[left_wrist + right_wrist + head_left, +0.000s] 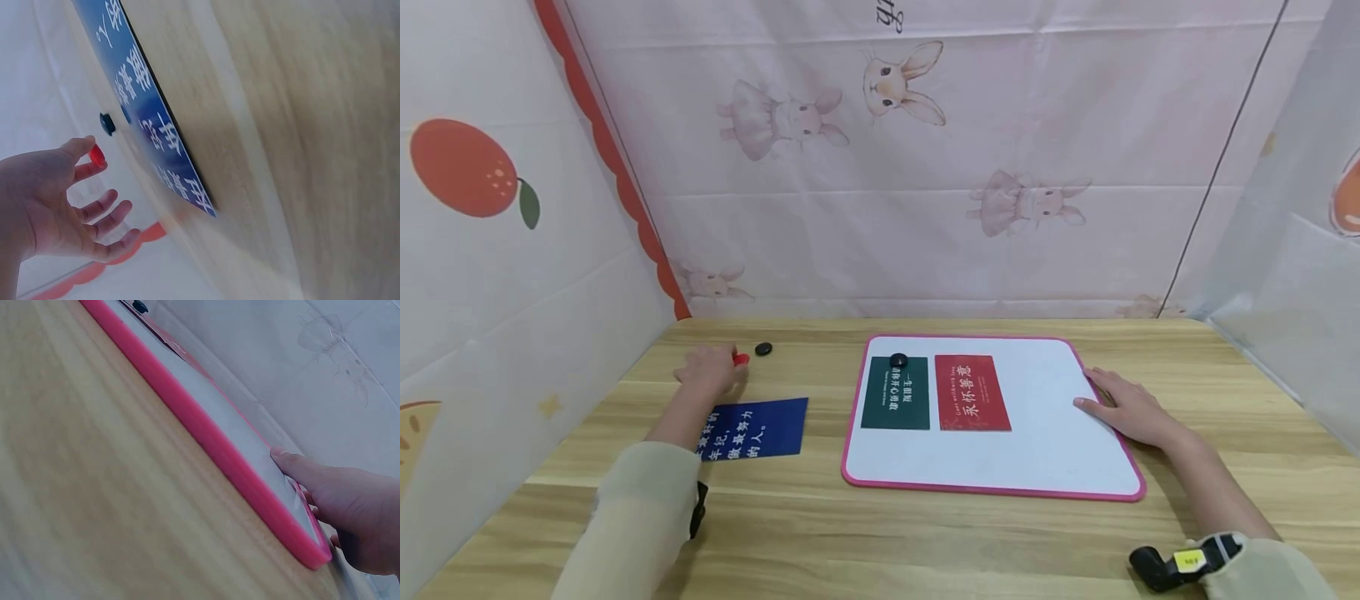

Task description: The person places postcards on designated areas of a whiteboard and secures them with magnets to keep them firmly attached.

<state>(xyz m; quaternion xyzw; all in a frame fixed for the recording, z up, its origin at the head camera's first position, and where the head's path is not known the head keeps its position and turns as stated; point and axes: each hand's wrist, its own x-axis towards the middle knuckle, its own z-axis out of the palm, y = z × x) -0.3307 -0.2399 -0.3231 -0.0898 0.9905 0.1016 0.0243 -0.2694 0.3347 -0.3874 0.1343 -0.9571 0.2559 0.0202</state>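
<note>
Nearest us, the whiteboard (1067,458) lies on the table (820,542); we judge it stiff and light, best held by its pink frame. Towards the table's left edge is the blue card (760,432), probably thin and slippery, to be lifted by a corner. The right hand (1131,410) grips the board's right edge, thumb on top, fingers seemingly round the frame, though partly hidden. On the board's left half lie the red card (973,404) and green card (895,410), a black magnet (898,360) at the latter's far edge. Near the table's far-left corner, the left hand (707,369) pinches the red magnet (97,155), small and likely hard, best taken by its rim. Just beyond sits another black disc (763,348).
</note>
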